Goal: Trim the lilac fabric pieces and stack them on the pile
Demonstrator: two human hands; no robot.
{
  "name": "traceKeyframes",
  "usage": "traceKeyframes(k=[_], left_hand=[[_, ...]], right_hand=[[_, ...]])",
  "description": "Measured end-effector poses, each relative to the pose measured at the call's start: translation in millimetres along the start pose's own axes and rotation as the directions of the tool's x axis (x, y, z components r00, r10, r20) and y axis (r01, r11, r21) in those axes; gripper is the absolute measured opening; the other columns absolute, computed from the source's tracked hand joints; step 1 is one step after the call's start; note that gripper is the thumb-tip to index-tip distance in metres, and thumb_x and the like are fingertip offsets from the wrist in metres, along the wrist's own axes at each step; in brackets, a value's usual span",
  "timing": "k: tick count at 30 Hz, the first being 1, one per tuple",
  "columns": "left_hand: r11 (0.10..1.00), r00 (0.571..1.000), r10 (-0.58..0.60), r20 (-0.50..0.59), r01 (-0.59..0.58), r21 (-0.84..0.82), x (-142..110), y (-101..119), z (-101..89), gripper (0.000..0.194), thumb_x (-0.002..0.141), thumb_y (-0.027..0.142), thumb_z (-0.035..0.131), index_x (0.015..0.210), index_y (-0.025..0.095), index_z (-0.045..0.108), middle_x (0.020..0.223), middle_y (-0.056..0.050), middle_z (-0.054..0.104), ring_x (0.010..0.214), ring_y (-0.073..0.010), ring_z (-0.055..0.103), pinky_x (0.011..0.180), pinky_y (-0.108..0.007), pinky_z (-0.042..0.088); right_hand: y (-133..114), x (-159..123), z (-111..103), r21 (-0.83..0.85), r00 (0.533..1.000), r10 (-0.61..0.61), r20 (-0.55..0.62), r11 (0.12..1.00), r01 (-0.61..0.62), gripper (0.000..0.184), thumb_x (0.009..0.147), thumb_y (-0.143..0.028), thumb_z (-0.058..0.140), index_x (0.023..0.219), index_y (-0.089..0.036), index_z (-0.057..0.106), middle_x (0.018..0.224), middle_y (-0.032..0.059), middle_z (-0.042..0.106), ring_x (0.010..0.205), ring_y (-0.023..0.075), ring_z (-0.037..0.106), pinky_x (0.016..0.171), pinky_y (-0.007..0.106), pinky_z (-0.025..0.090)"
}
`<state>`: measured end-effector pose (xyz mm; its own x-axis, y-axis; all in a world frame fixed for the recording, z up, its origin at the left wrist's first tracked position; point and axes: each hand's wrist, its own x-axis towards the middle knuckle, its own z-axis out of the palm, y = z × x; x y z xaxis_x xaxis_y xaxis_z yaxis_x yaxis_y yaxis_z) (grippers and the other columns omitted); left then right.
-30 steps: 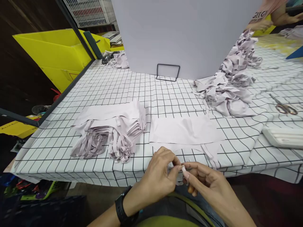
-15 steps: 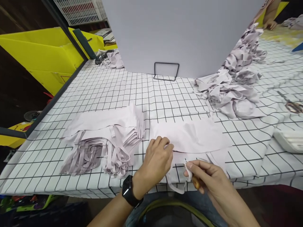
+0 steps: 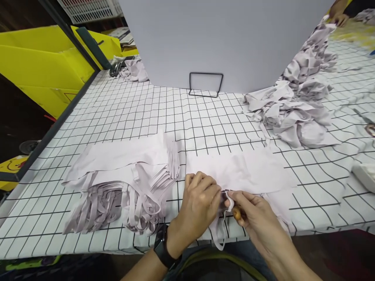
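A flat pale lilac fabric piece (image 3: 243, 169) lies on the checked tablecloth in front of me. My left hand (image 3: 199, 205), with a black watch on the wrist, pinches the near edge of that piece. My right hand (image 3: 252, 212) pinches the end of a thin lilac strap (image 3: 220, 234) right beside the left fingers, and the strap loops down over the table edge. Left of my hands sits a neat stack of finished pieces (image 3: 123, 179) with their straps hanging forward.
A heap of crumpled lilac pieces (image 3: 295, 109) lies at the right rear. A grey upright board (image 3: 222, 39) on a wire stand (image 3: 205, 84) blocks the back. Scissors (image 3: 370, 127) and a white tray (image 3: 366, 173) sit far right. Yellow bins (image 3: 38, 66) stand beyond the left edge. Another person's hand (image 3: 340, 15) shows top right.
Both hands moved forward from over my lap onto the table edge. The strap end now meets the near edge of the flat piece, and the view has tilted down slightly.
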<state>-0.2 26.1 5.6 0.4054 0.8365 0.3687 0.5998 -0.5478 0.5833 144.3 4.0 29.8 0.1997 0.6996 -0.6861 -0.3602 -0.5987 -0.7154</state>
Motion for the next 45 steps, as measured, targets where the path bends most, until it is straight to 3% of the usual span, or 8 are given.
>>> traceKeyframes(k=[4,11,16,24,31,37,45], left_hand=[[1.0,0.999,0.012,0.042,-0.013,0.02,0.0,-0.4,-0.4,0.021,0.098,0.011,0.053,0.08,0.018,0.062,0.084,-0.003,0.067,0.086,-0.0205,0.056,0.078,-0.04,0.037],[0.997,0.998,0.038,0.053,-0.041,0.058,0.5,1.0,0.0,0.025,0.099,0.011,0.049,0.077,0.017,0.058,0.081,-0.003,0.064,0.086,-0.0201,0.053,0.079,-0.04,0.037],[0.991,0.993,0.087,0.082,-0.094,0.095,0.7,2.6,-0.8,0.024,0.097,0.009,0.048,0.076,0.016,0.057,0.081,-0.003,0.061,0.087,-0.0205,0.051,0.081,-0.04,0.038],[0.992,0.994,0.098,0.058,-0.102,0.077,0.1,4.0,0.3,0.022,0.095,0.007,0.051,0.075,0.014,0.055,0.08,-0.002,0.058,0.086,-0.0189,0.049,0.081,-0.038,0.038],[0.983,0.99,0.128,0.058,-0.134,0.127,1.7,4.3,-2.0,0.022,0.095,0.006,0.05,0.074,0.014,0.056,0.082,-0.003,0.058,0.088,-0.0198,0.049,0.083,-0.039,0.038],[0.963,0.982,0.162,0.099,-0.179,0.202,0.2,4.6,-1.1,0.02,0.092,0.005,0.05,0.076,0.012,0.058,0.082,-0.005,0.057,0.087,-0.0204,0.048,0.086,-0.041,0.04],[0.925,0.96,0.244,0.134,-0.272,0.264,2.9,2.0,-3.8,0.023,0.093,0.004,0.048,0.072,0.013,0.056,0.078,-0.004,0.053,0.083,-0.0198,0.047,0.083,-0.039,0.043]], right_hand=[[0.3,0.7,0.5,0.017,1.0,-0.003,-0.019,1.0,0.003,0.042,0.045,-0.048,0.093,0.051,-0.016,0.066,0.045,-0.0023,0.055,0.038,0.0056,0.042,0.04,0.02,0.031],[6.0,3.0,-3.7,-0.03,0.999,-0.047,0.015,0.998,0.048,0.037,0.057,-0.046,0.089,0.056,-0.016,0.067,0.049,-0.0007,0.058,0.041,0.0076,0.045,0.041,0.022,0.034],[8.5,4.0,-6.1,-0.025,0.998,-0.054,0.041,0.998,0.055,0.042,0.058,-0.05,0.09,0.054,-0.016,0.065,0.052,-0.0001,0.059,0.043,0.0069,0.045,0.041,0.02,0.033],[5.3,4.0,-5.6,-0.012,0.995,-0.075,0.064,0.997,0.076,0.045,0.057,-0.05,0.092,0.052,-0.016,0.064,0.052,-0.0014,0.057,0.042,0.0049,0.04,0.037,0.017,0.031],[10.5,2.7,-4.8,-0.02,0.989,-0.123,0.078,0.992,0.125,0.04,0.067,-0.044,0.087,0.053,-0.016,0.062,0.053,-0.0017,0.057,0.04,0.004,0.038,0.036,0.017,0.027],[10.3,4.4,-1.3,-0.018,0.992,-0.114,0.061,0.993,0.115,0.037,0.064,-0.044,0.086,0.056,-0.015,0.065,0.052,-0.0025,0.055,0.04,0.0038,0.038,0.036,0.016,0.025],[-6.9,3.6,-0.4,-0.139,0.988,-0.017,0.151,0.99,0.039,0.046,0.054,-0.052,0.084,0.047,-0.017,0.056,0.048,-0.0038,0.051,0.038,0.0019,0.03,0.035,0.017,0.018]])
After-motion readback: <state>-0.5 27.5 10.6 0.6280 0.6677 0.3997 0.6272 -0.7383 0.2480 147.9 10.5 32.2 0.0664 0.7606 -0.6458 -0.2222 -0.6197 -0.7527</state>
